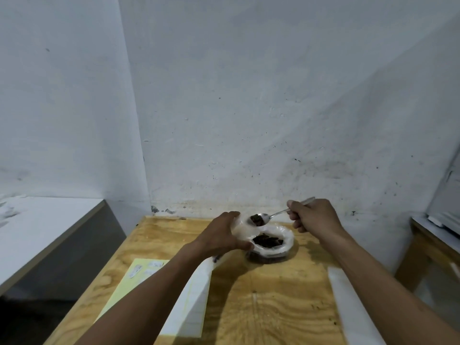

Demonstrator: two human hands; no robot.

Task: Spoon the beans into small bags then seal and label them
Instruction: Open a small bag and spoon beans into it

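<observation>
My right hand (314, 215) grips the handle of a metal spoon (263, 218) whose bowl carries dark beans. The spoon's bowl hovers at the mouth of a small clear bag (242, 230), which my left hand (224, 235) holds up by its side. Just beneath and to the right sits a large clear plastic bag of dark beans (270, 242), its top rolled open, resting on the wooden table (261, 307).
A yellow sheet with white labels (139, 272) lies at the table's left. A white strip (194, 302) lies under my left forearm, another white strip (348, 307) under my right. The wall stands close behind the table. A second wooden table (428, 245) is at far right.
</observation>
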